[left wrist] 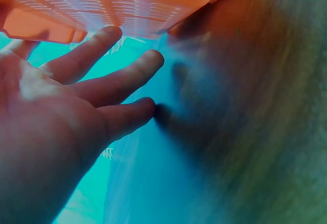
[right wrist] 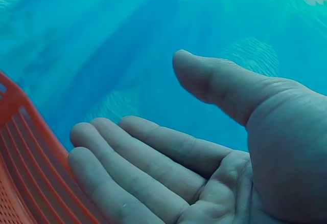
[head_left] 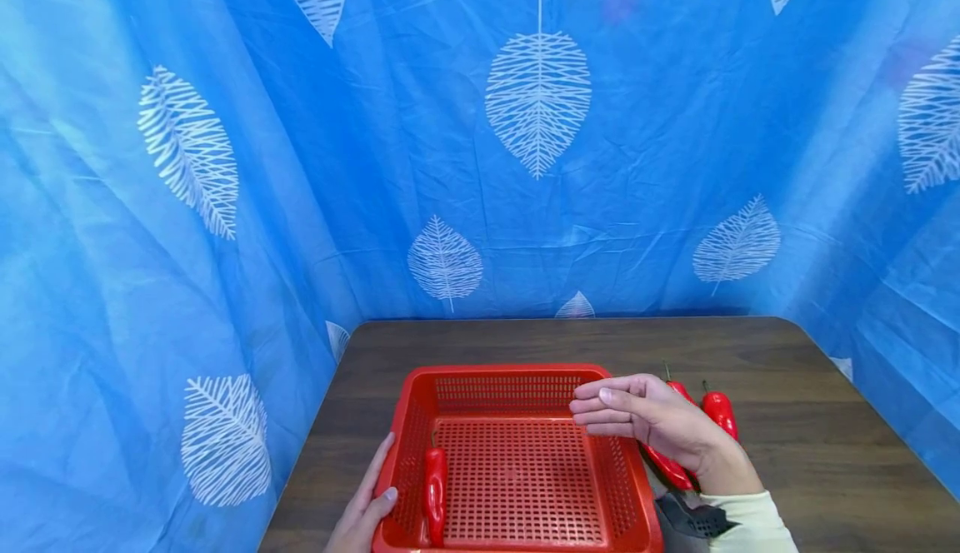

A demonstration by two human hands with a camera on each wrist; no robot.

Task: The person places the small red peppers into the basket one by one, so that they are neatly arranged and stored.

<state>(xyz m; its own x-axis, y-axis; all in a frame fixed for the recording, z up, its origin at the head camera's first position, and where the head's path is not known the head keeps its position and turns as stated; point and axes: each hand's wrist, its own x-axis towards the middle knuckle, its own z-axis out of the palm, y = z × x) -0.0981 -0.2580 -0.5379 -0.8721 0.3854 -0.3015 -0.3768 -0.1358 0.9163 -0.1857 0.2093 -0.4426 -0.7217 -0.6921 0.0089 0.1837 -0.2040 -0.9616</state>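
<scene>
A red plastic basket [head_left: 519, 370] with slotted walls stands on the table. Inside it, along the left wall, lies one long red chili pepper [head_left: 435, 495] with its stem toward the back. My left hand [head_left: 367, 499] rests against the basket's left side; in the left wrist view its fingers [left wrist: 122, 83] are straight and spread beside the outer wall. Over the basket's right rim hovers my right hand [head_left: 645, 411], fingers straight, thumb apart, nothing in the palm. Beyond it, more red peppers [head_left: 720, 411] lie on the table, partly hidden by that hand.
The brown wooden table [head_left: 817, 420] has rounded far corners. A blue curtain [head_left: 637, 161] with white leaf prints hangs behind it and on both sides. A dark device [head_left: 690, 520] sits at the right wrist, by the cream sleeve [head_left: 750, 524].
</scene>
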